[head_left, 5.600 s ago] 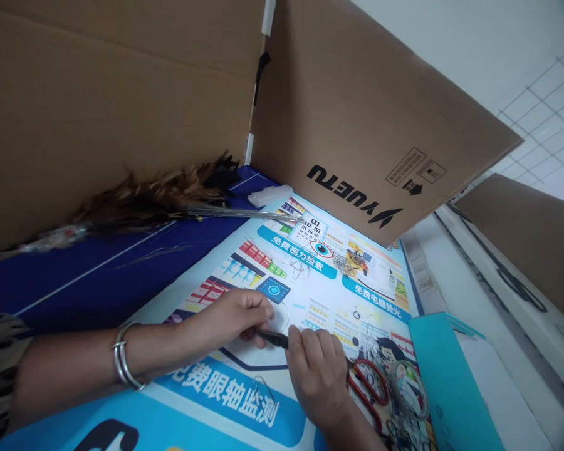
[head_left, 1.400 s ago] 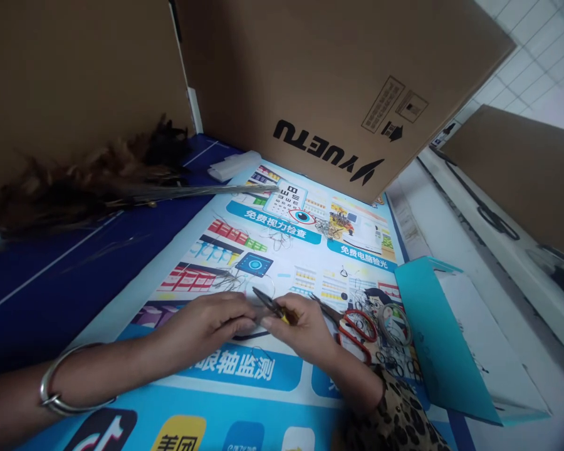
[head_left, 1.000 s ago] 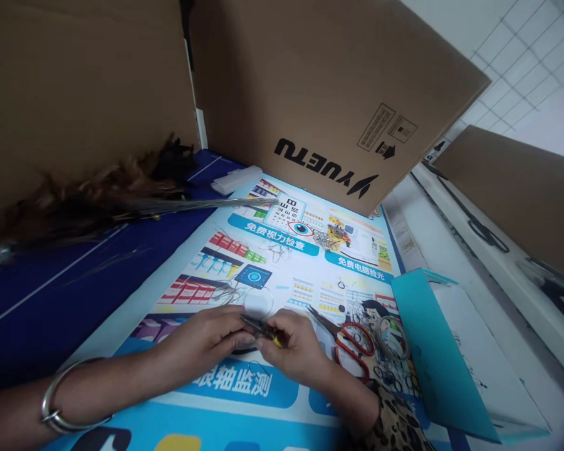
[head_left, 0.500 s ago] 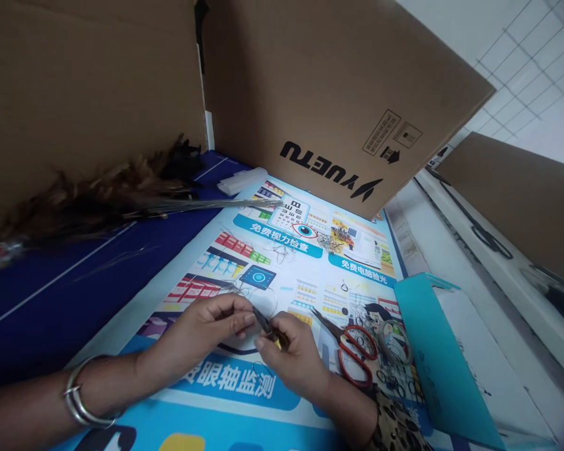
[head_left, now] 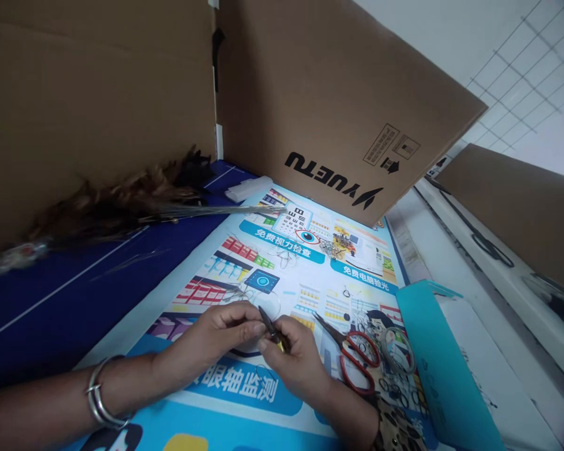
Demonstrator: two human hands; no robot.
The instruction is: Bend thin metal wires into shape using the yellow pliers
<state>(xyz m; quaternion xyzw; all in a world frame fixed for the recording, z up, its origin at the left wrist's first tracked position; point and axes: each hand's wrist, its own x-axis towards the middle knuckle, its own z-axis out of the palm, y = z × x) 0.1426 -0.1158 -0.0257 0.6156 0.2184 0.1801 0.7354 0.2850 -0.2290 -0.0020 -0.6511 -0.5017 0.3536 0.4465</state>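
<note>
**Two hands work a fine wire loop with small pliers over a printed poster**

The person's left hand (head_left: 214,335) and right hand (head_left: 298,363) meet low in the middle of the view, just above a glossy blue and white poster (head_left: 244,391) that covers the table. The right hand is wrapped closed around small dark pliers (head_left: 269,321), whose slim nose points up and to the left. The left thumb and forefinger are pressed together right at that nose, apparently pinching the end of a wire loop (head_left: 279,302) that curves out over the poster. The wire is too fine to follow inside the pinch.

The wire looks very light and springy, easy to kink and quick to slip from bare fingers. It seems best held close to the working end, with the pliers' tips taking the bite. The pliers look stiff and are best gripped by their handles.

Just right of the hands lie red-handled scissors (head_left: 360,363), a clear tape roll (head_left: 399,351) and loose wire bits. A teal folder (head_left: 444,376) sits further right. A feather duster (head_left: 117,203) lies on the blue cloth to the left, and cardboard sheets (head_left: 348,106) stand behind. A silver bangle (head_left: 98,401) circles the left wrist.
</note>
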